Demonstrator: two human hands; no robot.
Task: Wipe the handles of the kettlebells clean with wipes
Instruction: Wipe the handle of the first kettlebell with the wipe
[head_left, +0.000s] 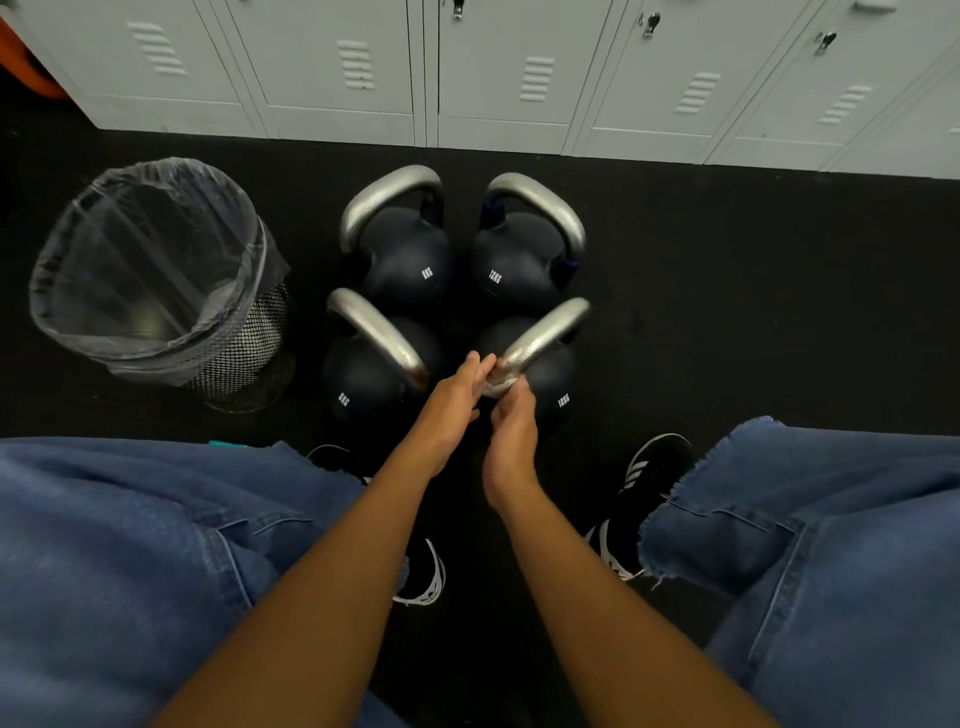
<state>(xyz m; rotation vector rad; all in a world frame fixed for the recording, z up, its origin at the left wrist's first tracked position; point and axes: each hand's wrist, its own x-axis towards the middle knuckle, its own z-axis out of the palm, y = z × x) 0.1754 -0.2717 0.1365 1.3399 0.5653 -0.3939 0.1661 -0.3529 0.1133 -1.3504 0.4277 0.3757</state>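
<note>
Your kettlebells (410, 260): navy, white weight print, silver handles (389, 200) | your wipe (500, 387): white | floor (753, 312): black | lockers (519, 67): pale grey | mesh bin (249, 343): black, clear liner | your jeans (130, 545): blue | your sneakers (649, 473): black, white stripes

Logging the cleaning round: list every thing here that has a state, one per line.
Near right kettlebell: upright, handle being wiped at its near end.
Near left kettlebell: upright, untouched.
Far left kettlebell: upright, untouched.
Far right kettlebell: upright, untouched.
Wipe: bunched against the handle.
Right hand: grips the wipe.
Left hand: fingers straight, touching the handle.
Bin: lined; contents unclear.
Lockers: closed.
</note>
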